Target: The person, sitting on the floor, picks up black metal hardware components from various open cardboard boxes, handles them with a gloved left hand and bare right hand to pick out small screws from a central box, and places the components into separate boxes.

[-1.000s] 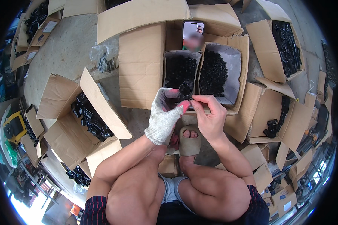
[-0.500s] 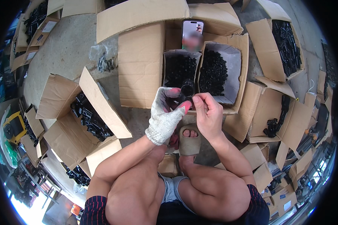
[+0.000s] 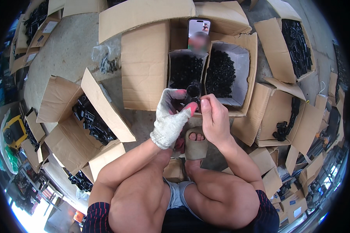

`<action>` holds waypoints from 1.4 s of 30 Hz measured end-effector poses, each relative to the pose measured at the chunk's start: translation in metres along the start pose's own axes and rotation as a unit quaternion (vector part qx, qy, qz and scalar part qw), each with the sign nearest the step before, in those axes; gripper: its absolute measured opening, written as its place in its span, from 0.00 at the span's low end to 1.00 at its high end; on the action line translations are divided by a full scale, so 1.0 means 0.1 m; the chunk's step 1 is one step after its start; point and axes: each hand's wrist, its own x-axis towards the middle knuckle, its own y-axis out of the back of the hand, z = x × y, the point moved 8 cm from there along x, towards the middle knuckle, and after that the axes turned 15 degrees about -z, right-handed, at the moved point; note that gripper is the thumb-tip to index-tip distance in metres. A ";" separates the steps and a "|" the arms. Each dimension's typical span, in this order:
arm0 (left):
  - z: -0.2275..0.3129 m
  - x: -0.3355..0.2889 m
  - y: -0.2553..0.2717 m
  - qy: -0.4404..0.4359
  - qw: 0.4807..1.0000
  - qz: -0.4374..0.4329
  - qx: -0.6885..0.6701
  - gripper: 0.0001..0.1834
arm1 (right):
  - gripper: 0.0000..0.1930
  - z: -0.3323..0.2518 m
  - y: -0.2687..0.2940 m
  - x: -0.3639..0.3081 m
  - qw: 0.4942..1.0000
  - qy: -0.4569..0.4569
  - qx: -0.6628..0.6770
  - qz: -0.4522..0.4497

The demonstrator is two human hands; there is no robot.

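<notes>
My left hand (image 3: 166,120), in a pale work glove with red fingertips, is closed around a black tubular plastic part (image 3: 193,91). The part's round open end faces up. My bare right hand (image 3: 216,118) is pinched against the side of the part nearest to it. Whatever lies between its thumb and forefinger is too small or hidden to make out. Just beyond the hands, a carton holds two lined bins of small black pieces, the left heap (image 3: 186,72) and the right heap (image 3: 220,73).
A phone (image 3: 199,29) leans upright at the back of the carton (image 3: 146,66). Open boxes with black parts stand at the left (image 3: 72,136), right (image 3: 262,112) and far right (image 3: 274,50). A clear plastic bag (image 3: 105,58) lies on the floor. My sandalled foot (image 3: 195,145) is below my hands.
My right hand has shifted slightly, its fingers curling in more tightly beside the part. My left hand still holds the black tubular part in nearly the same place.
</notes>
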 end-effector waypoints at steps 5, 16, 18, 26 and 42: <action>-0.03 0.00 0.00 -0.001 0.998 -0.022 -0.065 0.21 | 0.09 -0.05 0.01 -0.01 0.999 0.013 -0.007 -0.029; -0.03 0.02 -0.01 0.004 0.997 -0.034 -0.065 0.20 | 0.07 -0.15 0.02 0.02 0.989 0.077 -0.126 -0.014; -0.04 0.01 0.01 -0.003 0.998 -0.033 -0.054 0.21 | 0.08 -0.11 0.00 0.02 0.992 0.058 -0.109 -0.029; -0.06 0.02 0.02 -0.019 0.999 -0.033 -0.037 0.22 | 0.19 0.22 -0.10 0.02 0.995 -0.029 0.066 -0.067; -0.04 0.01 -0.02 -0.031 0.996 -0.049 -0.067 0.24 | 0.21 0.10 -0.04 0.03 0.991 0.008 0.077 -0.113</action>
